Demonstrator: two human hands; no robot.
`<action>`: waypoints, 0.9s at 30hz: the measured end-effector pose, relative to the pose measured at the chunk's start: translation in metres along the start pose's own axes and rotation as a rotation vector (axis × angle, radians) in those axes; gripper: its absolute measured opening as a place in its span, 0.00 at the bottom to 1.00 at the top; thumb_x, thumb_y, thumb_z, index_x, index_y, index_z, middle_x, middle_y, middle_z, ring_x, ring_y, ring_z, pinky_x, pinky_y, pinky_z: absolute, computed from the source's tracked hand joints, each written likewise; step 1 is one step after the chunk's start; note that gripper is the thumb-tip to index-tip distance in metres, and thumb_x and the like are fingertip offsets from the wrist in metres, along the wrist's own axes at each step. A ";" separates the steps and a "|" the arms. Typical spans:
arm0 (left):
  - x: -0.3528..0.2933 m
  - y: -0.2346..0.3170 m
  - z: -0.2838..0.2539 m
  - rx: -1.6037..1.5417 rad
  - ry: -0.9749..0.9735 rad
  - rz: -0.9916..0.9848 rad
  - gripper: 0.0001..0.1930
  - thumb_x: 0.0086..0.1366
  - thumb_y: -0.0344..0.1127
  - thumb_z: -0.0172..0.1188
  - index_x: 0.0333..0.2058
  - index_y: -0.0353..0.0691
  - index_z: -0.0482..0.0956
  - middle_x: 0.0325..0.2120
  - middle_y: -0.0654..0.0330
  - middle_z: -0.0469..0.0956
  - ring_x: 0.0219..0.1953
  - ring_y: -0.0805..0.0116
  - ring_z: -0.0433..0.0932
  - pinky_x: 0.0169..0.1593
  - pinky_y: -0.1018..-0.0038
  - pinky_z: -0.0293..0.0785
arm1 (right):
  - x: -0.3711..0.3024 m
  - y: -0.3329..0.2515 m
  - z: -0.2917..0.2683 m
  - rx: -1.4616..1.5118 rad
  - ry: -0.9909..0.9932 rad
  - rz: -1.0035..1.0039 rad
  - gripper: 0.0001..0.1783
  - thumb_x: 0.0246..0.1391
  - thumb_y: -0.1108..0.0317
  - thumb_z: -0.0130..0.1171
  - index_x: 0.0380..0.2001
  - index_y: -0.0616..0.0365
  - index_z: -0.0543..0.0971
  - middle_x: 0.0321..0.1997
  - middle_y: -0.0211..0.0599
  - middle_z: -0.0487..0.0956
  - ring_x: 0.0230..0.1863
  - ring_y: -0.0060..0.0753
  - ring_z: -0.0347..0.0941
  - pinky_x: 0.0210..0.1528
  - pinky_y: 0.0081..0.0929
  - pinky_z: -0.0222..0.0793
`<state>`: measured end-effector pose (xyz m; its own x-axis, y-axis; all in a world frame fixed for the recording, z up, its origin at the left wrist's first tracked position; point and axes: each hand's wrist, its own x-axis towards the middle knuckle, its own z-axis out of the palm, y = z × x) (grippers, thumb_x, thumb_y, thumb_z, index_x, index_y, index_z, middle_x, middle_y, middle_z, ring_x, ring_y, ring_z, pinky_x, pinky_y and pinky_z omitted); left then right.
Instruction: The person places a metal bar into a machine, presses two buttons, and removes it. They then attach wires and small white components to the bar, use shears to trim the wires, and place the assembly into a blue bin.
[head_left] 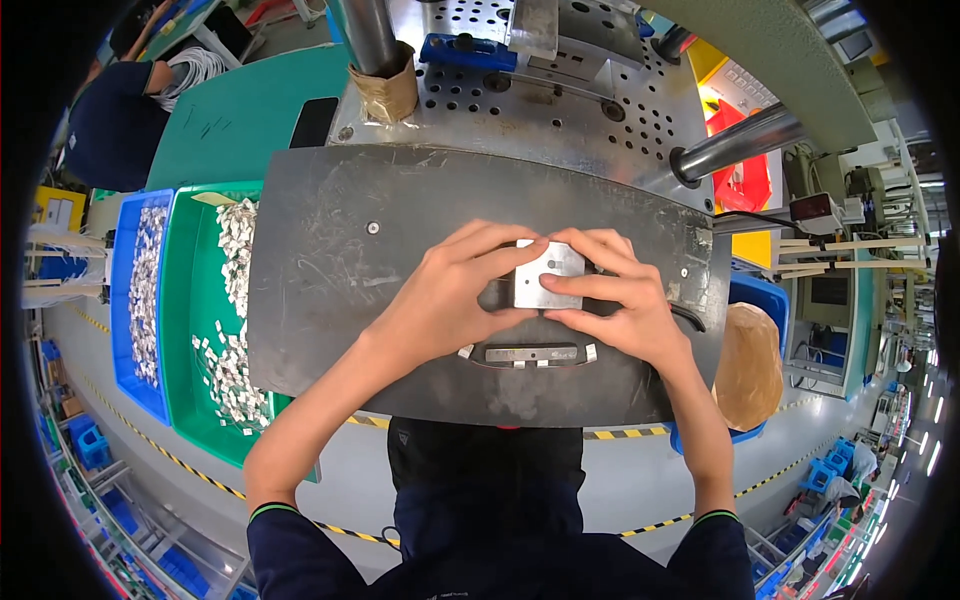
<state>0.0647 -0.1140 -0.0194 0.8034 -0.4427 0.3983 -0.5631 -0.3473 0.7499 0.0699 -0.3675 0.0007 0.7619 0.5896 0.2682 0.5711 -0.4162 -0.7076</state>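
A square silvery metal block point(532, 268) with small holes in its face is held between my two hands over the dark grey work plate point(330, 260). My left hand point(435, 300) grips its left side, with fingers at the top corner and thumb at the bottom edge. My right hand point(630, 300) closes on the right side, one fingertip resting on the face. Whether the block touches the plate, I cannot tell. Just nearer to me lies a narrow metal bar point(532, 353), with several small whitish pieces point(591, 352) around it.
Left of the plate stand a green bin point(190, 330) and a blue bin point(122, 290), both with many small whitish parts. Beyond the plate is a perforated metal press bed point(540, 115) with thick posts point(740, 145). A brown paper-like bundle point(750, 365) sits at right. Another person point(115, 120) is far left.
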 end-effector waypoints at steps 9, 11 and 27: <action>-0.007 -0.007 0.007 0.087 0.001 -0.030 0.38 0.51 0.32 0.80 0.63 0.40 0.77 0.56 0.54 0.79 0.60 0.50 0.76 0.68 0.56 0.73 | -0.007 0.006 0.011 -0.162 -0.001 0.020 0.41 0.46 0.62 0.80 0.66 0.51 0.77 0.69 0.43 0.75 0.68 0.51 0.71 0.71 0.47 0.60; -0.006 -0.009 0.006 0.070 0.021 -0.031 0.37 0.51 0.33 0.81 0.62 0.40 0.78 0.54 0.53 0.81 0.58 0.50 0.78 0.70 0.52 0.70 | -0.012 0.012 0.019 -0.145 0.077 0.055 0.44 0.45 0.63 0.81 0.67 0.53 0.74 0.69 0.45 0.75 0.70 0.54 0.70 0.72 0.47 0.61; 0.213 -0.023 -0.063 0.153 -0.078 -0.267 0.32 0.53 0.46 0.81 0.55 0.38 0.85 0.52 0.52 0.85 0.55 0.52 0.81 0.63 0.60 0.73 | 0.134 0.079 -0.116 0.089 0.393 0.047 0.34 0.39 0.67 0.85 0.52 0.62 0.83 0.57 0.40 0.82 0.61 0.35 0.75 0.64 0.37 0.70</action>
<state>0.2612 -0.1478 0.0813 0.9129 -0.3789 0.1515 -0.3612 -0.5776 0.7321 0.2524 -0.4014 0.0565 0.8549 0.2548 0.4518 0.5177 -0.3646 -0.7740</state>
